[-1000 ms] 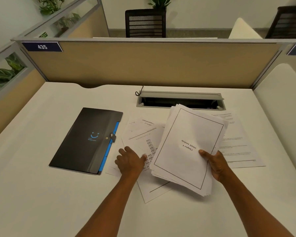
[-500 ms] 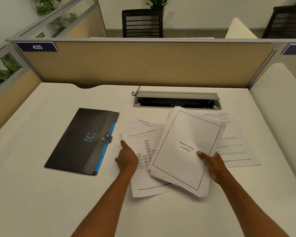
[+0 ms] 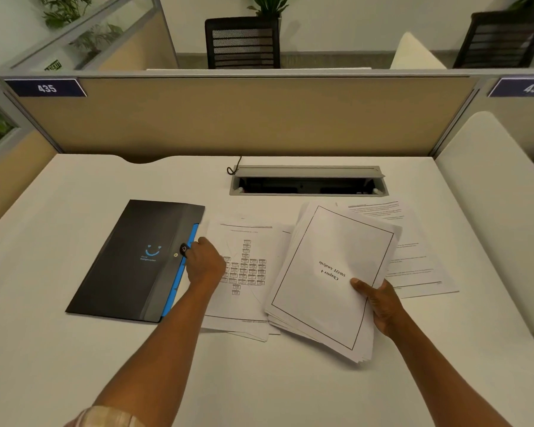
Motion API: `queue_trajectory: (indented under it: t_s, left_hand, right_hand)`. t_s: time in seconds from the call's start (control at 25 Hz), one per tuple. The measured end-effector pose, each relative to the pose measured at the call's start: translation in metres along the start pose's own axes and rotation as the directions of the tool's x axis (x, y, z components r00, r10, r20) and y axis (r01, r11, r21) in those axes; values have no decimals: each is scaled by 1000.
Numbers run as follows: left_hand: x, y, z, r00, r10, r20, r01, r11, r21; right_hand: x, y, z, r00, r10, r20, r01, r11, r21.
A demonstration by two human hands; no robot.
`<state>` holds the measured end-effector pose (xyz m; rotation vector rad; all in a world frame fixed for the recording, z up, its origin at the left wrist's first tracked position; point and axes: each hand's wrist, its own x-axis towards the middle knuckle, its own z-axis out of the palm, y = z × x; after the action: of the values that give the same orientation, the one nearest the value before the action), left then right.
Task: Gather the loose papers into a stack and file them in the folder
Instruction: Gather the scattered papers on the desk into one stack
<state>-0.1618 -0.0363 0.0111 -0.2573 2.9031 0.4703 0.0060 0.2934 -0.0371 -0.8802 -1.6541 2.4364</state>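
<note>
- Head view: the right hand (image 3: pixel 379 303) grips a stack of papers (image 3: pixel 330 278) at its near right edge, thumb on top of the cover sheet, fingers hidden under the stack.
- The top sheet has a thin black border and reads "Chapter 4 SWOT Analysis", upside down from here. The sheets below it fan out unevenly at the near edge.
- The left hand (image 3: pixel 205 263) is over at the folder (image 3: pixel 136 260), at its blue right edge, right by the small clasp (image 3: pixel 183 249). Its fingers are curled, but whether they pinch the clasp or the folder's edge, I cannot tell.
- The folder is black with a blue smiley mark and lies flat and closed on the white surface (image 3: pixel 74 365), left of all the papers.
- Between the two hands, a sheet with a box diagram (image 3: pixel 247 266) lies flat on the surface, with more loose sheets under it sticking out at the near edge. The left wrist crosses over its left side.
- Further right, a sheet of printed text (image 3: pixel 420 266) lies on the surface, partly under the held stack.
- Behind the papers, a grey cable tray (image 3: pixel 305 180) is sunk into the surface with its lid up, and a black cable (image 3: pixel 233 167) curls at its left end.
- A tan divider panel (image 3: pixel 228 115) closes off the back, with tags reading 435 and 436.
</note>
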Motion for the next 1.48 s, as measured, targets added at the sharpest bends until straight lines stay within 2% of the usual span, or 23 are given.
queue_trajectory:
  t_s: [0.2,0.44,0.56,0.72,0.88,1.12,1.28,1.48]
  left_hand:
    - [7,-5,15,996,-70,47,61,984,168]
    - [18,-8,14,982,-154,108,138,980,144]
    - [17,-11,12,978,-167,127,156,984,88]
    - [12,-16,12,982,-127,142,142,985,-100]
    - [11,-20,9,991,-32,132,68,959,-275]
    - [6,-23,-11,996,86,23,-52,777,-627]
    - [5,-32,-45,996,88,-32,-77,567,-820]
    - [4,-47,-83,995,78,-60,-81,304,-949]
  right_hand:
    - [0,3,0,1000,11,-11,-12,1000,-13]
    - [0,5,-1,999,28,-31,-29,999,-37]
    - [0,6,-1,999,36,-37,-38,999,-35]
    - [-3,6,-2,998,48,-29,-49,998,-40]
    - [-5,3,-2,999,45,-28,-46,998,-49]
    - [-12,-4,0,999,26,-30,-28,996,-79]
    - [-16,-12,-2,1000,1,-31,-4,997,-82]
    - [-17,-18,2,998,-22,-58,16,995,-96]
